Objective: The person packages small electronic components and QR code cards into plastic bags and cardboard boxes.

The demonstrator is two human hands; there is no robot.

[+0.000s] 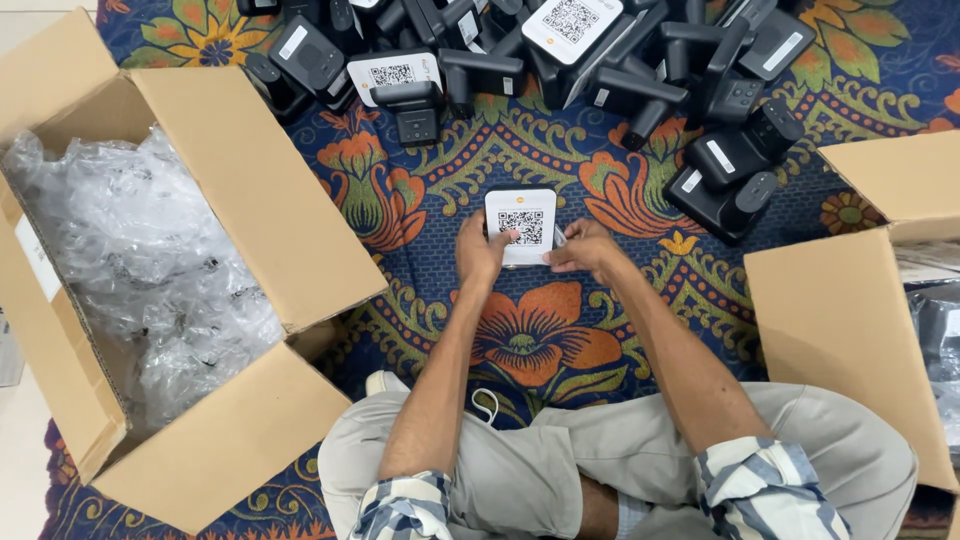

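Both hands pinch one small white-faced code-panel device (520,226) dead centre on the patterned rug (560,330): left hand (482,250) on its edge, right hand (585,248) opposite. Big pile of black devices (600,70) at 12 o'clock looks handled, open carton of plastic bags (140,260) at 9.

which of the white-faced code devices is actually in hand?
The one at centre, white-faced device, gripped by the left hand and right hand. The others lie untouched in the pile at the top.
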